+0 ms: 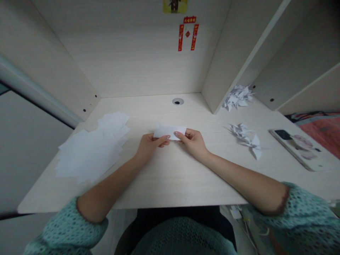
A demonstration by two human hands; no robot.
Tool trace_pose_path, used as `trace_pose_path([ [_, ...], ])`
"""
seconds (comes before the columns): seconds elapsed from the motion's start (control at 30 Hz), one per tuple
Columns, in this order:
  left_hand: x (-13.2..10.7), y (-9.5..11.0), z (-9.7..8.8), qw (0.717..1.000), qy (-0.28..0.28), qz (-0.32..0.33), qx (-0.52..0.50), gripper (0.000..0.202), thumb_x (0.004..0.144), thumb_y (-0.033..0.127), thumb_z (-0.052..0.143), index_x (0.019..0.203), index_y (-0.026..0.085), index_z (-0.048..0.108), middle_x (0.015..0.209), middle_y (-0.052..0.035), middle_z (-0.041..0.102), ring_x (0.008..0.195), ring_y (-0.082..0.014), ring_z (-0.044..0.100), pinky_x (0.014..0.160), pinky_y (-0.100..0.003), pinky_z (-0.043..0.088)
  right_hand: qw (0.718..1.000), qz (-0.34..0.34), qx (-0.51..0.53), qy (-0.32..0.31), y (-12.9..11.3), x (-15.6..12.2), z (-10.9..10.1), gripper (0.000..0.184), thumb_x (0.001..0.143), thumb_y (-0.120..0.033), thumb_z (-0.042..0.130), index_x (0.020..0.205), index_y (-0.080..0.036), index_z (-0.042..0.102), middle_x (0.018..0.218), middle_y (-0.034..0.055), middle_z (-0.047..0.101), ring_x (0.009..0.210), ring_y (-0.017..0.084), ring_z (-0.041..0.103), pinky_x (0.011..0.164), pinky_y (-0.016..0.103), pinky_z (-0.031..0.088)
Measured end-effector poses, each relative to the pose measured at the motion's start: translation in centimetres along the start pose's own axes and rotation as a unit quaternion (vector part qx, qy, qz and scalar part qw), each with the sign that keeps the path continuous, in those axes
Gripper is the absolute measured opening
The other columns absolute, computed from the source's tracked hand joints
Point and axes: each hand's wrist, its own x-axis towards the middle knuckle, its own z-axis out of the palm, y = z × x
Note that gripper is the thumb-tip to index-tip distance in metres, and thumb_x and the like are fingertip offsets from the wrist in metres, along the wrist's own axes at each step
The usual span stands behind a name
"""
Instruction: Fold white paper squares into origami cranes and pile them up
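Observation:
A small white sheet of paper [170,131], folded into a strip or rectangle, is held between both hands above the middle of the desk. My left hand [154,142] pinches its lower left part, thumb on top and fingers curled beneath. At the right end, my right hand [193,142] grips it the same way, with the thumb pressed on the front. The two thumbs lie close to each other along the lower edge. The fingers behind the paper are partly hidden.
Loose white paper sheets [91,152] lie spread in a pile on the left. To the right are folded paper pieces [245,138], with more folded paper [238,96] beside the upright panel [228,67]. A phone [301,150] lies at far right. A cable hole [177,101] sits near the back wall.

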Motion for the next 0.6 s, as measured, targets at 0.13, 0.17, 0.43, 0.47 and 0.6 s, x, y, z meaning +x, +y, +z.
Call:
trace_pose_path([
  [0.13, 0.1, -0.1, -0.2, 0.999, -0.021, 0.0, -0.03, 0.037, 0.071, 0.048, 0.068, 0.079, 0.012, 0.072, 0.078, -0.0104, 0.075, 0.069, -0.0167, 0.068, 0.066, -0.025, 0.05, 1.0, 0.005, 0.011, 0.008, -0.3, 0.3, 0.0, 0.038, 0.07, -0.051, 0.068, 0.074, -0.014, 0.069, 0.063, 0.0016, 0.063, 0.055, 0.013, 0.051, 0.05, 0.024, 0.036],
  [0.17, 0.1, -0.1, -0.2, 0.999, -0.025, 0.001, -0.04, 0.039, 0.073, 0.049, 0.066, 0.079, 0.011, 0.071, 0.081, -0.0115, 0.075, 0.071, -0.0172, 0.068, 0.065, -0.025, 0.05, 1.0, 0.008, 0.014, 0.01, -0.4, 0.4, 0.0, 0.037, 0.069, -0.05, 0.069, 0.072, -0.013, 0.068, 0.062, 0.0015, 0.063, 0.054, 0.012, 0.05, 0.05, 0.024, 0.036],
  [0.43, -0.1, 0.5, 0.0, 0.995, -0.079, 0.011, -0.065, 0.051, 0.083, 0.056, 0.049, 0.086, 0.009, 0.069, 0.1, -0.0177, 0.071, 0.081, -0.021, 0.07, 0.067, -0.028, 0.049, 0.999, 0.027, -0.001, 0.022, -1.2, 0.8, -0.1, 0.042, 0.066, -0.055, 0.068, 0.057, -0.015, 0.059, 0.047, -0.0021, 0.05, 0.045, 0.009, 0.038, 0.044, 0.023, 0.027],
  [0.47, -0.1, 0.5, -0.1, 0.994, -0.094, 0.02, -0.058, 0.053, 0.084, 0.056, 0.046, 0.087, 0.009, 0.07, 0.101, -0.0178, 0.071, 0.081, -0.0212, 0.07, 0.068, -0.028, 0.049, 0.999, 0.021, -0.006, 0.025, -1.1, 0.9, -0.2, 0.042, 0.067, -0.055, 0.068, 0.057, -0.015, 0.059, 0.048, -0.0022, 0.05, 0.045, 0.009, 0.038, 0.044, 0.023, 0.027],
  [0.6, -0.4, 0.8, -0.4, 0.992, -0.085, 0.075, 0.048, 0.046, 0.084, 0.051, 0.048, 0.089, 0.013, 0.072, 0.095, -0.0129, 0.074, 0.079, -0.0202, 0.069, 0.069, -0.028, 0.049, 0.998, -0.023, -0.043, 0.037, -0.2, 1.1, -0.7, 0.038, 0.072, -0.052, 0.064, 0.065, -0.015, 0.062, 0.054, -0.002, 0.052, 0.05, 0.01, 0.041, 0.048, 0.023, 0.03],
])
